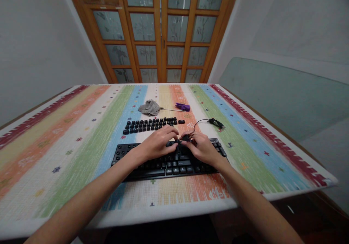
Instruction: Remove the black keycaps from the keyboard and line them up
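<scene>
A black computer keyboard lies across the near part of the table, with keycaps gone from its upper left part. Over its upper middle, my left hand has thumb and forefinger bent together at a small spot I cannot make out. Close against it, my right hand pinches a small black piece, whose exact kind is unclear. Behind the keyboard, loose black keycaps are laid out in rows, and a single wider keycap sits at their right end.
Beyond the keycaps are a crumpled grey cloth, a thin rod and a purple cloth-like item. A bundled black cable lies to the right. The striped tablecloth covers the table; glass-paned wooden doors stand behind.
</scene>
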`<action>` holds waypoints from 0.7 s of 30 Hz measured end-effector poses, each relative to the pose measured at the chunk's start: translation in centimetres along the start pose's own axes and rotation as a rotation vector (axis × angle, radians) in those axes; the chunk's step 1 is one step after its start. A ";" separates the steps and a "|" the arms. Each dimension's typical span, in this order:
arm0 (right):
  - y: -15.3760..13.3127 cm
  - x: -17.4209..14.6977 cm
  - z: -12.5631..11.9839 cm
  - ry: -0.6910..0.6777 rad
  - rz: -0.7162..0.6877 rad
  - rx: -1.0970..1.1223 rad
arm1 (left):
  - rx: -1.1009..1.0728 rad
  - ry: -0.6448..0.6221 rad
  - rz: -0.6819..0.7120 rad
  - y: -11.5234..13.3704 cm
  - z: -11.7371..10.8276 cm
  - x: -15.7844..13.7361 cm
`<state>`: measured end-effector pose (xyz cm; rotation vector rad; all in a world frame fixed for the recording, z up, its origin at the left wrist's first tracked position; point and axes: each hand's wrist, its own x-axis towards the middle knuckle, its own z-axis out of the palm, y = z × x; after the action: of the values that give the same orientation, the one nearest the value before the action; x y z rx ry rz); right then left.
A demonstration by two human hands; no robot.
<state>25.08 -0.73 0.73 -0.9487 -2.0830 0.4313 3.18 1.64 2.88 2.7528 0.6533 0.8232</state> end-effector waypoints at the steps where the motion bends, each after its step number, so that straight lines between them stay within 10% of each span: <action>1: 0.1 0.0 0.1 -0.007 -0.006 -0.035 | 0.003 0.006 -0.001 -0.3 0.1 0.1; 21: -0.2 0.0 -1.6 0.030 0.130 -0.085 | 0.265 0.015 -0.099 -8.2 4.1 3.9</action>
<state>26.24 -0.89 1.85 -1.1379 -2.0331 0.3950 5.46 10.43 -1.17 2.9186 0.9560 0.7866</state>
